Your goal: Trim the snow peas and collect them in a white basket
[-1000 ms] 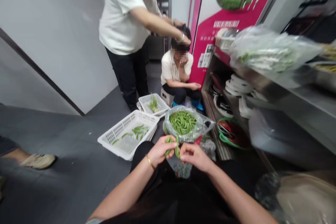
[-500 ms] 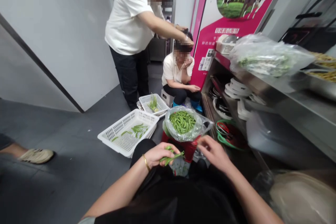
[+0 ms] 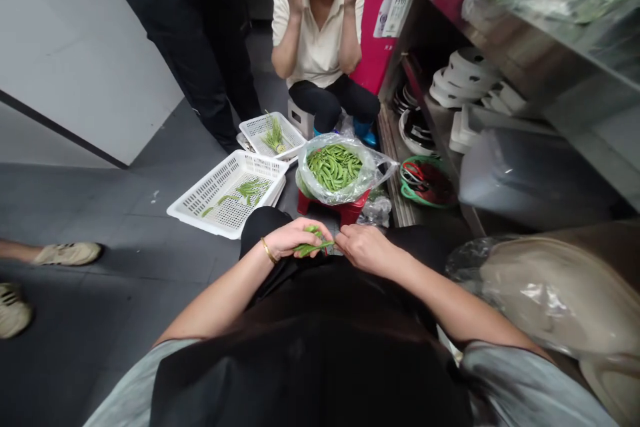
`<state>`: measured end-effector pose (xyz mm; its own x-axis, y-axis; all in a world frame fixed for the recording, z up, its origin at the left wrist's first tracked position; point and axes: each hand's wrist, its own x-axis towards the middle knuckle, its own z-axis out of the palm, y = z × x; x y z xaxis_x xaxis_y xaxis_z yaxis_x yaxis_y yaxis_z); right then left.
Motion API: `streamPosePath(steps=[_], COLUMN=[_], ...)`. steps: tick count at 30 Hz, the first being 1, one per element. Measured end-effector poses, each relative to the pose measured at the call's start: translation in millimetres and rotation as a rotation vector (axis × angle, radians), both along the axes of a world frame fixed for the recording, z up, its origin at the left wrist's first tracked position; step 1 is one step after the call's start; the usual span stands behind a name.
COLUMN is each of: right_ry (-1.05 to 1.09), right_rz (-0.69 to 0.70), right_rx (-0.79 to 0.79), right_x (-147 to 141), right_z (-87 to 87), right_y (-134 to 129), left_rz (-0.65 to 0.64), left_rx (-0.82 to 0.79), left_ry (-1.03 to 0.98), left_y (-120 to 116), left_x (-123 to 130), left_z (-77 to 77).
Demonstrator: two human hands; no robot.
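Several green pea pods point(image 3: 306, 251) lie in my left hand point(image 3: 293, 237), whose fingers curl around them over my lap. One pod points out to the right. At its tip, my right hand point(image 3: 366, 249) has thumb and fingers pinched together; the exact contact is small and partly hidden. Just beyond my hands, a clear plastic bag point(image 3: 373, 177) full of pea pods point(image 3: 334, 167) rests open on a red stool point(image 3: 351, 209). Left of it, a white perforated basket point(image 3: 197, 202) holds a few more pods.
A smaller white basket point(image 3: 254, 138) with a green bunch stands behind. A seated person point(image 3: 320, 47) faces me, and another person's legs point(image 3: 195, 33) stand at left. Shelves with white dishes point(image 3: 463, 77) and a green basket point(image 3: 425, 197) line the right, near a beige tub point(image 3: 555, 287).
My right hand has come left to the pod tip at my left hand. The view has tilted down and closer. The seated person's hands are now raised; the standing person's arms are out of view.
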<state>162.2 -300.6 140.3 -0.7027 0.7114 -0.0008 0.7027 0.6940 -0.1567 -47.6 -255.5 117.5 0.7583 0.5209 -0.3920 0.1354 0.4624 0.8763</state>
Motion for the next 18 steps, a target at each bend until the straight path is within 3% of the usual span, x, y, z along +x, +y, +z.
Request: streamPosePath(steps=[4,7,9,13,15,18], right_ry=[0.272,0.565,0.719,0.829,0.793,0.697], right_rz=[0.188,0.199,0.069,-0.161,-0.182,-0.225], right_rx=[-0.274,-0.353,-0.248,0.051,0.085,0.013], right_x=[2.1,-3.1,-12.8,-27.1,-20.0,10.8], right_z=[-6.7,-12.8,-16.8,-23.6,-27.7,-39.8], right_y=[11.1,17.1,20.8,29.0,30.7,31.0], left_rz=[-0.165,-0.106,0.075,0.628,0.845,1.075], left_rx=[0.164,0.148,0.092,0.037,0.016,-0.068], left_ry=[0.083,0.052,-0.033,-0.195,-0.236,-0.298], left_y=[2.3,-0.4,-2.8,2.2,10.0,24.3], left_x=[2.1,2.5,6.8,19.4,17.4,-0.4], left_z=[9.3,13.7,10.7,-4.5,-10.4,-14.7])
